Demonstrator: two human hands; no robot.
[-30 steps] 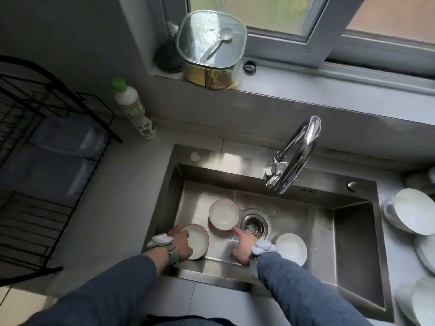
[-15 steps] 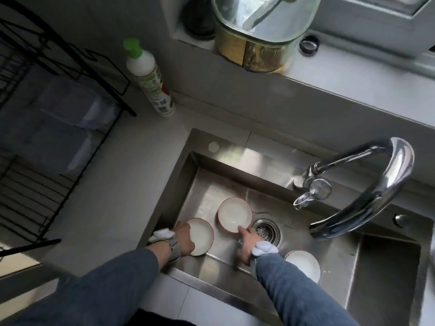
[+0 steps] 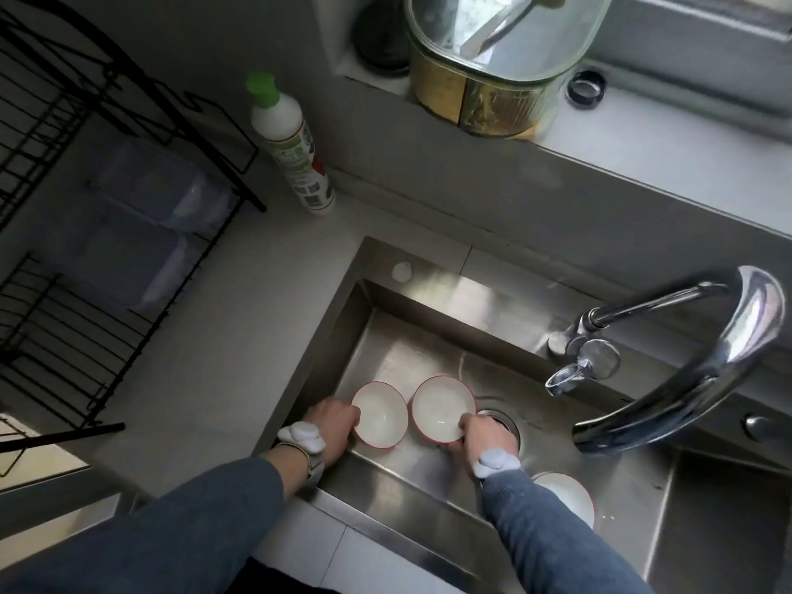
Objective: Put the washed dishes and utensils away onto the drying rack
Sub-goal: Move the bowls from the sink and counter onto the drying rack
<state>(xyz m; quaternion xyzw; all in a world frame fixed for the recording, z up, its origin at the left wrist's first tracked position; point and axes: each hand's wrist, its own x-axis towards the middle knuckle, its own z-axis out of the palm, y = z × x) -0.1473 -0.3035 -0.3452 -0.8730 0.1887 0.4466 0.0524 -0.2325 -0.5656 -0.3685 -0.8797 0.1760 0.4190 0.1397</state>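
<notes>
Both hands gripped bowls by their rims: left hand (image 3: 332, 424) on the nine-o'clock bowl (image 3: 380, 415), right hand (image 3: 484, 435) on its neighbour (image 3: 441, 407), apparently ready to lift them rackward.

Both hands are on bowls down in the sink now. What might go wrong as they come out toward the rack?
1. The left hand and right hand each pinch a red-rimmed bowl only by its rim; a wet bowl may slip.
2. The two bowls sit nearly touching, so lifting together may knock them.
3. The faucet arches over the sink; the right bowl could strike it on the way to the drying rack.
</notes>
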